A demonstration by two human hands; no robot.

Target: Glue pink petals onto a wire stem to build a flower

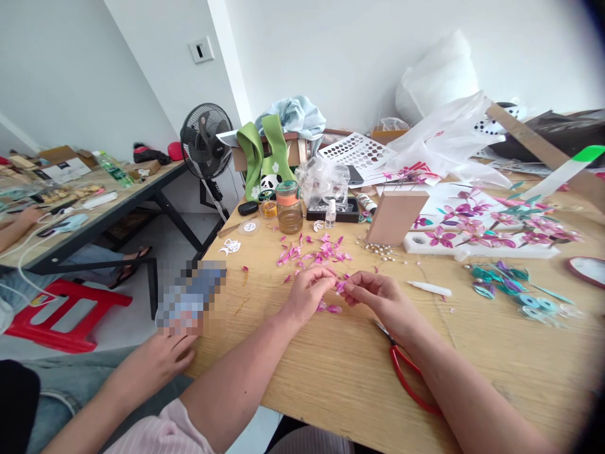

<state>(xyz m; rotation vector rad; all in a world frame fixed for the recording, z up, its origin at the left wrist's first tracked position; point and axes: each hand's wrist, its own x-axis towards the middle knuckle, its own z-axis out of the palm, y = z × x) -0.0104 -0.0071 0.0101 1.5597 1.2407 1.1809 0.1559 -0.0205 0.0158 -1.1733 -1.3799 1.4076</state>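
Note:
Over the wooden table, my left hand (311,289) and my right hand (378,296) meet, thumbs and fingers pinching the same small purple-pink petal piece (341,286). A whitish bit shows at its lower edge; the fingertips hide much of it. Loose pink petals (326,250) lie scattered just beyond my hands, with a couple more directly below them. Pearl-like beads (382,251) on thin wires are heaped behind my right hand. Red-handled scissors (405,372) lie partly under my right forearm. To the right of that hand is a white pen-like tool (430,288).
Finished-looking pink flowers (501,230) stand in a white foam block (482,248), near a brown board (397,217). A lidded jar (289,211) stands behind the petals. Ribbon spools (543,304) lie at right. Another person's hand (163,353) is beside the table's left edge.

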